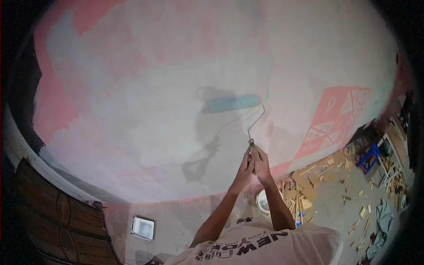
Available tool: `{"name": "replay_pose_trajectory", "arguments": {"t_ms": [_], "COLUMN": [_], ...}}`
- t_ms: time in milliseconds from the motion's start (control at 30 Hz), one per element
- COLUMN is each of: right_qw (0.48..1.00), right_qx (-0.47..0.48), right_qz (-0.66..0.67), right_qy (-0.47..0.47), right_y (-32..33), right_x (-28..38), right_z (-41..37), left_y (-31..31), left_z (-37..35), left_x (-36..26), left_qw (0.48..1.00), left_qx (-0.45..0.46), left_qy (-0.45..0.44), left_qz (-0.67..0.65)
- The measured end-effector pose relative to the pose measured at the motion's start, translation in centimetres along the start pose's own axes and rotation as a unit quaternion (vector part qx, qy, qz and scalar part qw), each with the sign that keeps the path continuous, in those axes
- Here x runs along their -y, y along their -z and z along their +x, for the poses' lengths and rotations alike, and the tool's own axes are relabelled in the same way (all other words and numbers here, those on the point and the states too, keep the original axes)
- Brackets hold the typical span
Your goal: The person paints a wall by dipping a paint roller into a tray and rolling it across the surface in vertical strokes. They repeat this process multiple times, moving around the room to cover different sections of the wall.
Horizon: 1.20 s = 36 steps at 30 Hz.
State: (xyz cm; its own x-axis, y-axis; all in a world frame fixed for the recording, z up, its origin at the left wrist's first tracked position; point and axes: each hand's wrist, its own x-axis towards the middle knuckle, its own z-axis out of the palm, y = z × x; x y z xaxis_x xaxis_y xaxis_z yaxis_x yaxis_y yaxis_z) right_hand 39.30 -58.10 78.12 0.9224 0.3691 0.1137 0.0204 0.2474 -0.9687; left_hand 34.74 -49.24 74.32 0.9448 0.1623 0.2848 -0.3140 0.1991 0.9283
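Note:
A paint roller with a pale blue-green sleeve [233, 103] lies flat against a wall [145, 88]. The wall is mostly grey, with pink patches showing at its edges. A bent wire frame runs down from the sleeve to the roller handle [251, 142]. My left hand [244, 167] and my right hand [261, 164] are both closed around that handle, pressed side by side, with my arms stretched out towards the wall. The roller's shadow falls on the wall just left of my hands.
A pink patterned panel [338, 117] is at the wall's right end. The floor at right is littered with wood scraps [309, 181], a blue stool [368, 157] and a white bucket [264, 201]. At lower left are a brown door [57, 216] and a small white frame [142, 228].

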Motion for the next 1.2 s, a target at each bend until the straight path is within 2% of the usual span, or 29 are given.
{"name": "replay_pose_trajectory", "arguments": {"t_ms": [100,233,300,367,433,533,600,733,833,900,1033,1200], "right_qw": [0.993,0.997,0.993,0.991,0.994,0.996,0.999,1.0,0.999,0.999,0.998,0.997], "right_qx": [-0.027,0.027,0.016,0.017,0.02,0.007,0.009,0.016,-0.004,-0.003,0.017,0.032], "right_qz": [0.001,-0.015,-0.01,-0.003,0.003,-0.036,-0.026,0.006,-0.027,-0.021,-0.008,0.002], "right_qy": [0.115,0.07,0.115,0.133,0.105,0.08,0.043,-0.009,0.021,0.038,0.055,0.075], "right_y": [-0.6,-0.9,-1.6,-1.6,-1.2,0.0,0.8,2.1,1.8,1.2,0.1,-0.8], "right_x": [-0.1,5.9,7.0,7.5,6.4,3.1,1.2,-2.2,-2.4,-1.3,2.4,6.1], "right_z": [2.4,3.5,5.5,6.5,7.2,5.6,3.4,1.2,1.2,0.7,0.9,2.9], "left_y": [-0.5,-1.4,-1.8,-1.8,-2.0,-2.1,-1.6,-1.6,-0.8,-1.2,-1.7,-2.4], "left_z": [2.2,4.4,6.1,7.6,7.5,5.3,2.9,0.0,0.2,0.1,0.7,3.5], "left_x": [-1.8,-7.0,-8.7,-8.6,-9.1,-5.9,-2.8,-1.2,1.2,-0.5,-4.6,-7.7], "left_qw": [1.0,0.997,0.994,0.968,0.983,0.99,0.992,0.993,0.989,0.988,0.998,0.995], "left_qx": [-0.01,-0.02,-0.026,-0.035,-0.03,-0.05,-0.044,-0.035,-0.04,-0.044,-0.029,-0.03], "left_qy": [-0.026,-0.021,-0.039,-0.151,-0.081,-0.003,-0.008,0.008,-0.045,-0.051,0.019,-0.041], "left_qz": [0.013,0.066,0.099,0.198,0.161,0.128,0.12,0.109,0.136,0.136,0.055,0.085]}}
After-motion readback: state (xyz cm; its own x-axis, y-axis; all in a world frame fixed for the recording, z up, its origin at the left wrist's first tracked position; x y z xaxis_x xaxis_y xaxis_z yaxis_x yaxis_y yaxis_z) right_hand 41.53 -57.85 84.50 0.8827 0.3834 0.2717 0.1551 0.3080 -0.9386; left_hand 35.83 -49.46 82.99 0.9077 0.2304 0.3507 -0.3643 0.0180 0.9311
